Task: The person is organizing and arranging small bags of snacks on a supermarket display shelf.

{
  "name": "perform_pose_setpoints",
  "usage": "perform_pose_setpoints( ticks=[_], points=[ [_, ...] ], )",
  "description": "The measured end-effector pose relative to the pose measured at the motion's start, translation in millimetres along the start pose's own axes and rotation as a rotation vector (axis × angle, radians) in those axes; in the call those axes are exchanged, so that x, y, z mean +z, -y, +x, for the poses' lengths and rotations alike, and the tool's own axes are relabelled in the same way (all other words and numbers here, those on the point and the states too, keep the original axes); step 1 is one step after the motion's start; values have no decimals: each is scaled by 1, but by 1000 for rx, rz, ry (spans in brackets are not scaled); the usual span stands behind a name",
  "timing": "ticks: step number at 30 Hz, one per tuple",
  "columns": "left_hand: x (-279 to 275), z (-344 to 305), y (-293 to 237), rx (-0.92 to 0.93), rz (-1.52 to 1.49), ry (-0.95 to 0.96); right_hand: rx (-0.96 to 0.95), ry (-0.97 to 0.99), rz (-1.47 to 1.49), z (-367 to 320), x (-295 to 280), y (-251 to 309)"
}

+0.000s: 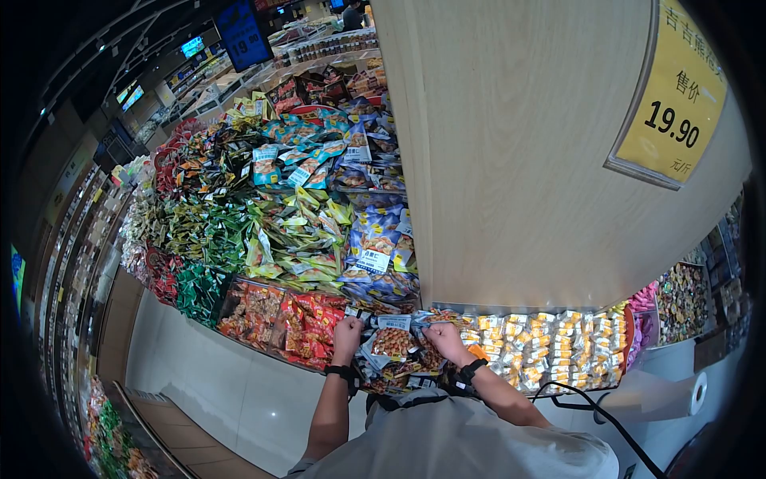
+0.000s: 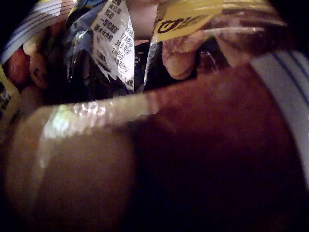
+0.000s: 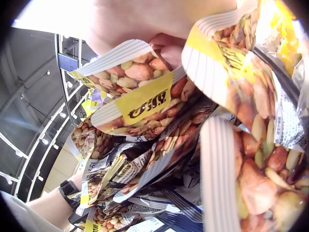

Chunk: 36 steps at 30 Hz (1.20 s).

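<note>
Between the two hands lies a large nut bag (image 1: pixel 393 339) with a white label, among small dark nut packets. At its left, my left hand (image 1: pixel 348 335) is curled at a packet by the bag's upper corner; close packets and blur fill the left wrist view, where a white-labelled packet (image 2: pixel 113 43) shows beside skin. My right hand (image 1: pixel 447 339) is curled at the bag's right side. In the right wrist view this hand (image 3: pixel 154 21) grips a nut packet (image 3: pixel 140 72) with a yellow band, its fingertips partly hidden by packets. More nut packets (image 3: pixel 265 188) stand close to the camera.
Red packets (image 1: pixel 311 323) lie left of the hands, white-and-yellow packets (image 1: pixel 550 343) right. Behind are piles of green and blue bags (image 1: pixel 375 239). A tall wooden panel (image 1: pixel 527 160) rises behind the right-hand packets. A plastic roll (image 1: pixel 658 397) and black cable (image 1: pixel 614 423) are lower right.
</note>
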<state>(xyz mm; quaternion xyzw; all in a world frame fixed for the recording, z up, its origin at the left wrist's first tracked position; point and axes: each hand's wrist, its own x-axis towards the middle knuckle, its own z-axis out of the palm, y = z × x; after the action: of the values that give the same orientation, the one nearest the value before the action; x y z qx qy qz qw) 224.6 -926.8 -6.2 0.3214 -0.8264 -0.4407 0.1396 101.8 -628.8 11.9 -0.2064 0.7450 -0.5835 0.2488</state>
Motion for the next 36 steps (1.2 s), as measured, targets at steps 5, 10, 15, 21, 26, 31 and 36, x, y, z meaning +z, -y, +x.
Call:
perform_pose_setpoints(
  ticks=[5, 10, 15, 21, 26, 31, 36],
  points=[
    [-3, -3, -7, -4, 26, -5, 6, -4, -6, -2, -1, 5],
    [-2, -2, -5, -11, 19, -1, 1, -3, -4, 0, 0, -2],
    [0, -2, -2, -7, -4, 0, 11, 0, -7, -1, -1, 2],
    [0, -1, 0, 10, 13, -2, -12, -6, -16, -1, -1, 0],
    [1, 0, 4, 24, 7, -3, -14, 3, 4, -1, -1, 2],
    [0, 1, 3, 21, 11, 10, -3, 7, 3, -1, -1, 2],
    [0, -1, -1, 14, 2, 5, 2, 10, 1, -1, -2, 2]
  ],
)
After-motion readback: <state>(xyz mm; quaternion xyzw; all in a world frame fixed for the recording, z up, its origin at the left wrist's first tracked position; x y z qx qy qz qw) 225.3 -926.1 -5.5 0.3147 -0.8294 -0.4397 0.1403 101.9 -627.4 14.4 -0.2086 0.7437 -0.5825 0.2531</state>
